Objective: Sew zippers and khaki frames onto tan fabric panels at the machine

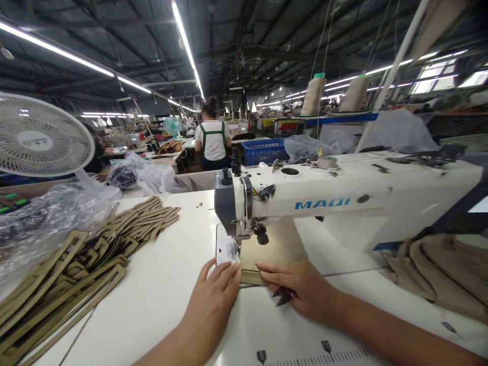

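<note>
A tan fabric panel [275,243] lies flat under the arm of a white sewing machine [324,203], its left edge beside the needle and presser foot [239,243]. My left hand [216,296] rests with fingers stretched out over the metal needle plate [225,249], fingertips at the panel's near left corner. The fingertips of my right hand [303,287] press on the panel's near edge, where a folded strip [251,277] shows. Dark pointed thread snips [282,296] stick out from under my right palm, held by the curled fingers.
On the left lies a pile of cut olive-tan strips [102,254], with clear plastic bags [57,218] and a white fan [41,137] behind. Stacked tan pieces [438,274] lie at right. Thread cones [313,95] stand behind the machine. A person [213,140] works farther back near a blue crate [265,151].
</note>
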Demonstrator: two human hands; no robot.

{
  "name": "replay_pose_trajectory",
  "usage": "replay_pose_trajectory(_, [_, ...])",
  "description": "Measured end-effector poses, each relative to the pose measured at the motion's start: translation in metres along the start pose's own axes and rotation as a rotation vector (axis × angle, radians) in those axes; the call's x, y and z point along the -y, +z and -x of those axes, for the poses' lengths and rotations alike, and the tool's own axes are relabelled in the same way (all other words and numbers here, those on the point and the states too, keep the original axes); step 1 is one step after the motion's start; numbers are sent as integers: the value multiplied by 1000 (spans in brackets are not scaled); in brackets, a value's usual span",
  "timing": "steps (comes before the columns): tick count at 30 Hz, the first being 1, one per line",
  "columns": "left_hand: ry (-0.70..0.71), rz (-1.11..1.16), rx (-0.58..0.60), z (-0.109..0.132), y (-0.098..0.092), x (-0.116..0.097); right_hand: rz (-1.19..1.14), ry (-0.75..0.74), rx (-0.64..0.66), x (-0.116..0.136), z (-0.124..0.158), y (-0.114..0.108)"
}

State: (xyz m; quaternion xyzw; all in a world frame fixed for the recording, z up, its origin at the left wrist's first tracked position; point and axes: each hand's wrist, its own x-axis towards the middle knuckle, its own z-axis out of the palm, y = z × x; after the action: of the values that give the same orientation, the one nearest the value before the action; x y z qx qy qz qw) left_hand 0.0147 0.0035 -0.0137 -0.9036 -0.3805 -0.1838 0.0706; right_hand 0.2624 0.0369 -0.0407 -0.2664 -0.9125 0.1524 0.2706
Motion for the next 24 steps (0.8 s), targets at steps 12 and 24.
replay_pose_trajectory(12, [41,-204,-129,-2,16,11,14,15,57,-12,-24,-4])
replay_pose_trajectory(24, [-82,-197,-86,-8,21,1,783,244,-337,34,-113,-204])
